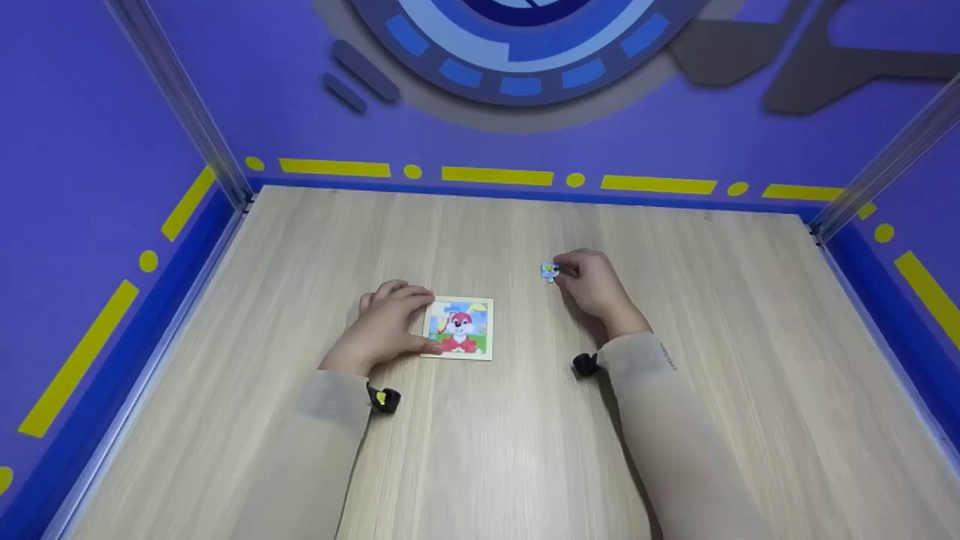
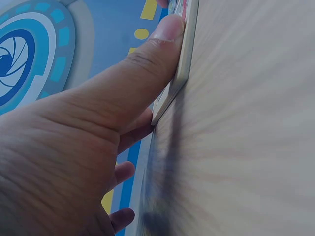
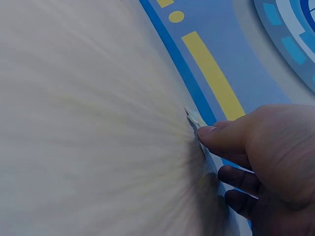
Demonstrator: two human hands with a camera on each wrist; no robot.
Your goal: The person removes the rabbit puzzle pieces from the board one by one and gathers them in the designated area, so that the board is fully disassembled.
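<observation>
"Puzzle board [image 1: 460,330] first: where is it?"

"Just left of the middle of the head view, flat on the counter [image 1: 480,450], its red cartoon animal facing up. The left hand [image 1: 388,326] grips its left side, thumb at the lower left corner and a finger at the upper left."

"And the other grip?"

"Up and to the right of the board: the right hand [image 1: 598,289] pinches a small blue and yellow puzzle piece [image 1: 550,270] between thumb and finger, well apart from the board."

"What worries you there?"

"The piece is small and thin, and only the fingertips have it. I'd guess a loose pinch could let it twist or drop. From the right wrist view I cannot tell whether it touches the counter; if it does, its knob might catch when dragged."

"And on the left?"

"The thumb overlaps the picture's lower left. Pressing unevenly there could tip or skid the board, since I see nothing else bracing it. If any pieces inside are loose, a jolt might shift them."

"Anything else?"

"The black wrist device [image 1: 385,400] below the board's lower left corner. A careless swing of that wrist could knock the frame."
</observation>
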